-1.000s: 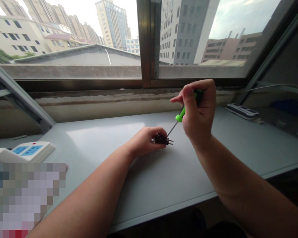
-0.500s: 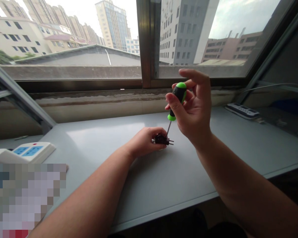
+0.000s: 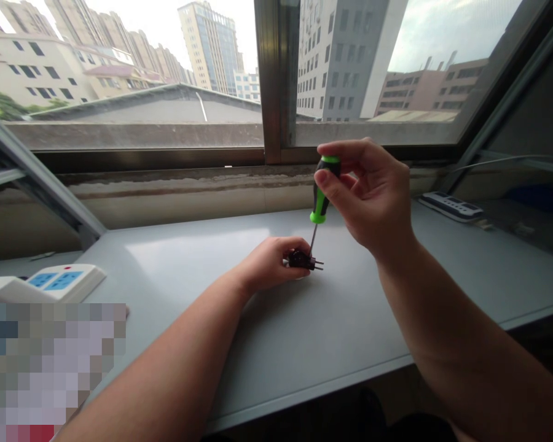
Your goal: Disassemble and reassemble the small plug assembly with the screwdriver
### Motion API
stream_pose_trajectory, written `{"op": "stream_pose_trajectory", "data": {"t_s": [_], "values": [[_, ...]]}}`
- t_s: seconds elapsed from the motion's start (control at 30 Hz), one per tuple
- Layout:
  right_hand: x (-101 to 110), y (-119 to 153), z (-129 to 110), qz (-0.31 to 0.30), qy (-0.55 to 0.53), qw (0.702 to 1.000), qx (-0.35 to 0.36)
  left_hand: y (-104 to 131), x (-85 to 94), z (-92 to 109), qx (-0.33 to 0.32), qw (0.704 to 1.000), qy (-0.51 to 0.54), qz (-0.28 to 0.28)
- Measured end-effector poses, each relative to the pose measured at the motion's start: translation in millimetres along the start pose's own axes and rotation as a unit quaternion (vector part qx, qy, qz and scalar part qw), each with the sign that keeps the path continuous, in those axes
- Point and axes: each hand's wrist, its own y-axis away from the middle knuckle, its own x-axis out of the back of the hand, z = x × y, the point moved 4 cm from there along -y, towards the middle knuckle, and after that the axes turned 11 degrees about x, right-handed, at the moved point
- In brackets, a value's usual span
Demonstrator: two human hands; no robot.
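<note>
A small black plug [image 3: 300,259] with two metal prongs pointing right is pinched between the thumb and fingers of my left hand [image 3: 276,264], just over the grey tabletop. My right hand [image 3: 373,193] holds a black and green screwdriver [image 3: 320,199] by its handle, thumb on the near side and index finger resting over the top end. The screwdriver stands nearly upright, its thin metal shaft reaching down to the plug beside the prongs. The very tip is too small to make out.
The grey table [image 3: 332,331] runs below a window. A white power strip with blue sockets [image 3: 67,279] lies at the left, above a pixelated patch. Another power strip [image 3: 450,206] lies at the back right. Slanted metal frames flank the table.
My right hand has shifted right and turned, its index finger coming down onto the screwdriver's top. The screwdriver handle leans less to the right. My left hand and the plug have hardly moved.
</note>
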Motion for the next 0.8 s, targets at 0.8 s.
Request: {"op": "stream_pose_trajectory", "data": {"t_s": [0.8], "values": [[2, 2, -9, 0.023, -0.012, 1.000, -0.006, 0, 1.0, 1, 0.010, 1.000, -0.007, 0.004]]}}
